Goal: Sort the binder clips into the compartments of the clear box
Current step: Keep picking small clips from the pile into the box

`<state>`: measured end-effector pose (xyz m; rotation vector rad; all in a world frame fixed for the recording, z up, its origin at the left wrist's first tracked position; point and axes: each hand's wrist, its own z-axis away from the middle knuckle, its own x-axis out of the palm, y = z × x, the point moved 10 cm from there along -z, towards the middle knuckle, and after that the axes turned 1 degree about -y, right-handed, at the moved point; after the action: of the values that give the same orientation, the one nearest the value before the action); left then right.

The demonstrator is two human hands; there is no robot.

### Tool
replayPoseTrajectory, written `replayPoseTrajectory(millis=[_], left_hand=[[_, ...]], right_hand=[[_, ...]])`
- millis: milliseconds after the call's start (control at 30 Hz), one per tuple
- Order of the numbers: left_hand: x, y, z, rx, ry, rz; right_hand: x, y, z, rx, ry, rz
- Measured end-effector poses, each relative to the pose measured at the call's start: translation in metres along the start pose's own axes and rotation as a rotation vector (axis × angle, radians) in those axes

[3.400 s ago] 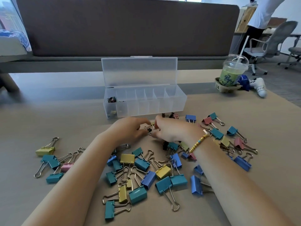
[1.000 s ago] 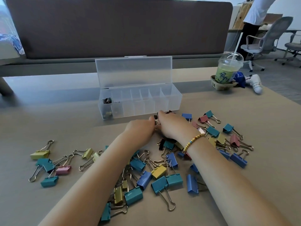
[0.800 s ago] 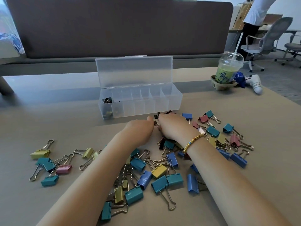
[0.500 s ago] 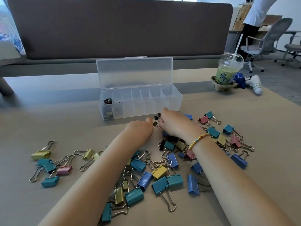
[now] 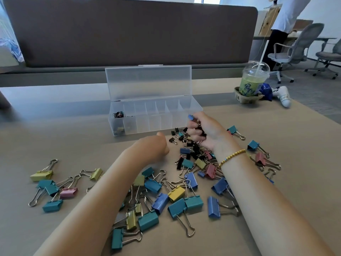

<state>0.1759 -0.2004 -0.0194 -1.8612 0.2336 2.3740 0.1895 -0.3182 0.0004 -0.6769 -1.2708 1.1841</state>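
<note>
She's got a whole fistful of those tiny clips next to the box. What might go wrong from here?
1. The right hand holds a bunch of small clips of mixed colours, one blue among dark ones; dropped together, they could land unsorted in one compartment of the clear box.
2. Loosely held, some may slip back onto the pile below.
3. The hand is close to the light box's front right corner and might nudge it.
</note>
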Motion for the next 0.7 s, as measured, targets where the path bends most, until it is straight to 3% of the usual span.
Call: replayPoseTrajectory(millis=[100,200,267,367,433,533,700], left_hand=[[-0.001,0.001,0.0,0.023,0.013,0.047],[-0.007,0.006,0.002,0.087,0.038,0.199],[-0.012,0.005,0.004,0.12,0.01,0.657],[-0.019,0.004,0.01,0.138,-0.106,1.641],[-0.023,0.001,0.01,0.154,-0.109,2.011],[-0.02,-0.007,0.009,0.119,-0.068,2.186],[-0.009,-0.016,0.006,-0.049,0.045,2.203]], right_hand=[[-0.008,0.001,0.0,-0.012,0.019,-0.389],[-0.004,-0.005,0.001,-0.09,-0.012,-0.54],[0.002,-0.017,0.003,-0.154,-0.07,-0.611],[0.011,-0.037,0.009,-0.239,-0.166,-0.666],[0.013,-0.041,0.01,-0.247,-0.19,-0.69],[0.008,-0.035,0.005,-0.214,-0.146,-0.676],[-0.003,-0.015,-0.001,-0.112,0.015,-0.553]])
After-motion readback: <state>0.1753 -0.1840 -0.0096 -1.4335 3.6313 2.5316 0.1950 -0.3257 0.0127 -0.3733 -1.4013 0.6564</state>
